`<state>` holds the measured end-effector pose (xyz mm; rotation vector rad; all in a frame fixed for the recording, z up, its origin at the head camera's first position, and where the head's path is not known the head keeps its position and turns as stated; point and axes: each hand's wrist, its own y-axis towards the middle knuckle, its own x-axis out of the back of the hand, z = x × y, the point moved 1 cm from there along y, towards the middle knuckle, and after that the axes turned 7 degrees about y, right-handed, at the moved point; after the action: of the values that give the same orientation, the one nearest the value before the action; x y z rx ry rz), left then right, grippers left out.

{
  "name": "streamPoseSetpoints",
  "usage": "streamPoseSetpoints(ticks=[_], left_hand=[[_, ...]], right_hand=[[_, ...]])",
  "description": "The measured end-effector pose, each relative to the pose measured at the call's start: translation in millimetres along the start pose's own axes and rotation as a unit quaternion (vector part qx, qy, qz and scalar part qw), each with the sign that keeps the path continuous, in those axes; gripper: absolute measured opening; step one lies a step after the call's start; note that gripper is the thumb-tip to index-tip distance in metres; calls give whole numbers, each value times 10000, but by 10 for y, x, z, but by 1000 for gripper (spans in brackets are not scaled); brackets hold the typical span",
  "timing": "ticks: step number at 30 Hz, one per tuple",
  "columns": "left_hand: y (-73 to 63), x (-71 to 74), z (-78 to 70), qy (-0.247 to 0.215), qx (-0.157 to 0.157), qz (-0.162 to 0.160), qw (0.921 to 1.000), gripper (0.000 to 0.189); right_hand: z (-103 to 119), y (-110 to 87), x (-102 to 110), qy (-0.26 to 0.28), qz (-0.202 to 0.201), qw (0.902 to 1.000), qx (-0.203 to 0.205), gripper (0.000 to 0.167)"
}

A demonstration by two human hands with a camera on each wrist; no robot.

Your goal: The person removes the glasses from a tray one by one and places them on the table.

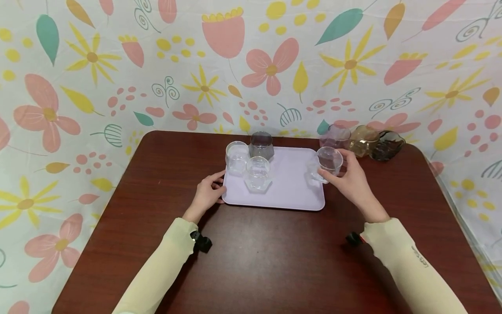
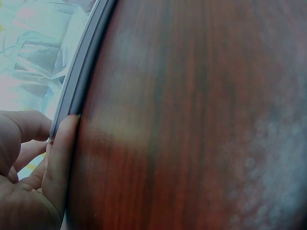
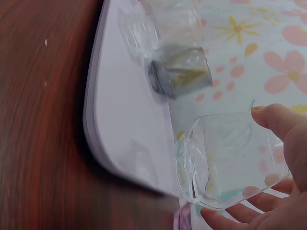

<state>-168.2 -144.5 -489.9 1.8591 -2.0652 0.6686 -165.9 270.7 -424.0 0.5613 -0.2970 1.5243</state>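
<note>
My right hand (image 1: pixel 349 176) grips a clear glass (image 1: pixel 328 162) between thumb and fingers, at the right end of the lilac tray (image 1: pixel 290 196). In the right wrist view the same glass (image 3: pixel 230 158) is tilted in that view, with the fingers around its side. At the tray's left edge, my left hand (image 1: pixel 208 191) pinches the rim; its thumb and fingers lie on either side of it in the left wrist view. On the tray's left part stand two clear glasses, one at the back left (image 1: pixel 237 159) and one in front (image 1: pixel 257 174), and a grey glass (image 1: pixel 261 146) behind.
Beyond the tray, at the back right of the brown table (image 1: pixel 255 261), stand a purple glass (image 1: pixel 334 137), an amber glass (image 1: pixel 362 140) and a dark glass (image 1: pixel 387 146), close together. A flowered cloth (image 1: pixel 157 65) hangs behind the table.
</note>
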Motion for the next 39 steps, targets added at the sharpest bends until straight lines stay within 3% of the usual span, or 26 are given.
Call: streamPoseSetpoints(ticks=[11,21,39], left_hand=[[14,-6,13,11,-6,-15,10000,59],[16,-4,19,-20,-34,-22,10000,59],[6,-11,31,16,-54,9,10000,59]], right_hand=[[-183,-104,334,-224,-354,9990,-175,81],[-372,-180,665,-471,-571,9956,-581,84],[-851,-243,1115,-798,-1111,9832,-1207,82]])
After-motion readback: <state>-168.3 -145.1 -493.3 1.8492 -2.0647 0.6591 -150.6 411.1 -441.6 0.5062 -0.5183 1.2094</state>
